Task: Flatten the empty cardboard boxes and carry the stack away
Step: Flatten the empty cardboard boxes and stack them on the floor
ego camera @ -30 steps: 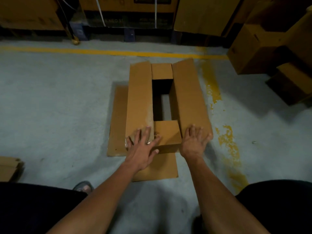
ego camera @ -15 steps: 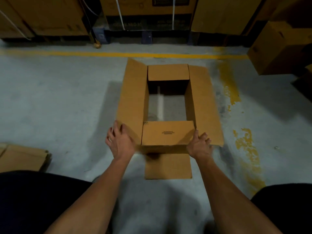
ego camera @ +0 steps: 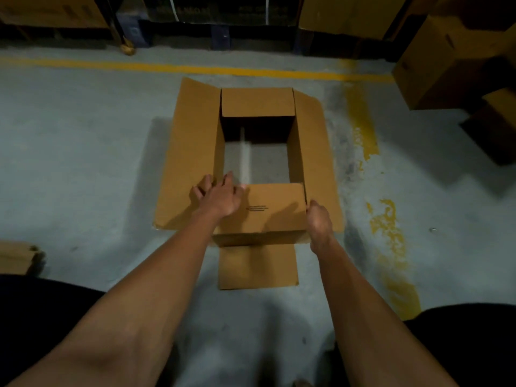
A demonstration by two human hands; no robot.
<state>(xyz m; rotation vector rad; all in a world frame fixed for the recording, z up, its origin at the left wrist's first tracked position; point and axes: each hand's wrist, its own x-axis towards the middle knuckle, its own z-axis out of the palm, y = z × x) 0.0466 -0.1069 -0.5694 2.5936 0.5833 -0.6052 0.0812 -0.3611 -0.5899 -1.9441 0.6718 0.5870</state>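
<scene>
An open brown cardboard box (ego camera: 192, 152) stands on the grey floor in the middle of the view. All its top flaps are spread, and the floor shows through its open bottom. One bottom flap (ego camera: 257, 266) lies flat on the floor toward me. My left hand (ego camera: 217, 196) rests with spread fingers on the near left corner, where the left flap meets the near flap. At the near right corner my right hand (ego camera: 319, 222) sits with curled fingers; its fingertips are hidden, so any hold on the edge is unclear.
Flattened cardboard (ego camera: 16, 258) lies at the left edge. Assembled boxes (ego camera: 446, 60) stand at the right, and more boxes and pallets line the back beyond a yellow floor line (ego camera: 195, 69). My dark-clad knees fill the lower corners.
My left hand moved from the outer edge of the left flap inward onto the near left corner. The right hand slid a little along the near right corner. The box has opened squarer.
</scene>
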